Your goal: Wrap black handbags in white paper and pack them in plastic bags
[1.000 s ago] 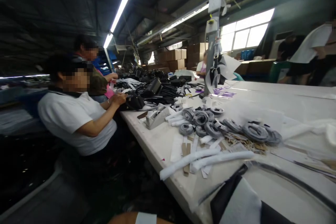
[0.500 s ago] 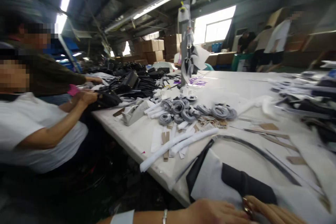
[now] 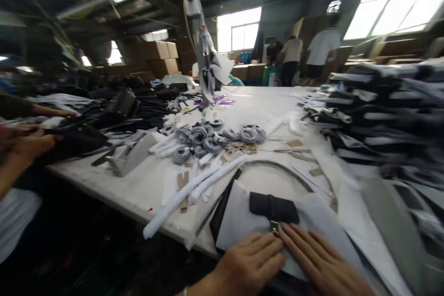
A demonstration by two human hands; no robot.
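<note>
At the table's near edge lies a black bag [image 3: 218, 222] with white sheet material [image 3: 234, 222] over much of its front. A black strap piece [image 3: 274, 207] crosses it, ending in a gold-coloured clasp [image 3: 274, 227]. My left hand [image 3: 251, 259] rests on the white covering just below the clasp, fingers stretched out. From the other side, my right hand [image 3: 317, 254] lies flat, its fingertips beside the clasp. Neither hand is wrapped round anything. A dark curved handle [image 3: 277, 165] arches behind the bag. The bag's lower part is partly hidden by my hands.
Grey coiled strips [image 3: 199, 136] and white rolls [image 3: 194, 194] lie beyond the bag on the white table [image 3: 138, 196]. Stacked black and white pieces [image 3: 381, 115] rise at right. At left, a co-worker's hands [image 3: 33, 145] handle black material. A post [image 3: 204, 55] stands mid-table.
The view has swung right, showing more of the right-hand stack. My hands, earlier close around the clasp, now lie flatter on the bag, with the clasp uncovered between the fingertips.
</note>
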